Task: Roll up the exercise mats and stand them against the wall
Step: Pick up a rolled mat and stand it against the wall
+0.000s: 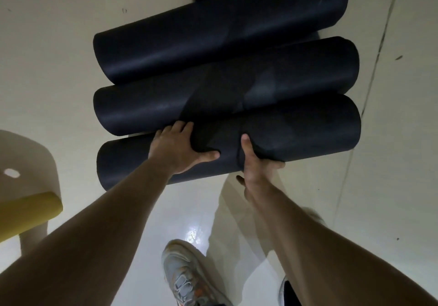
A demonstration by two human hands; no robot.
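Observation:
Three rolled black exercise mats lie side by side across the view. The nearest roll [308,130] is held by both of my hands. My left hand [182,149] lies over its top, fingers reaching into the gap beside the middle roll [147,106], thumb pressed on the front. My right hand [254,163] grips the roll from below, thumb on its front face and fingers curled under it. The far roll [213,28] lies behind, slightly askew.
A cream wall or floor surface [59,56] lies behind the mats, with a dark seam [369,73] running down at the right. A beige and yellow stool [30,201] stands at the left. Below are my shoes [187,279] on glossy white tiles.

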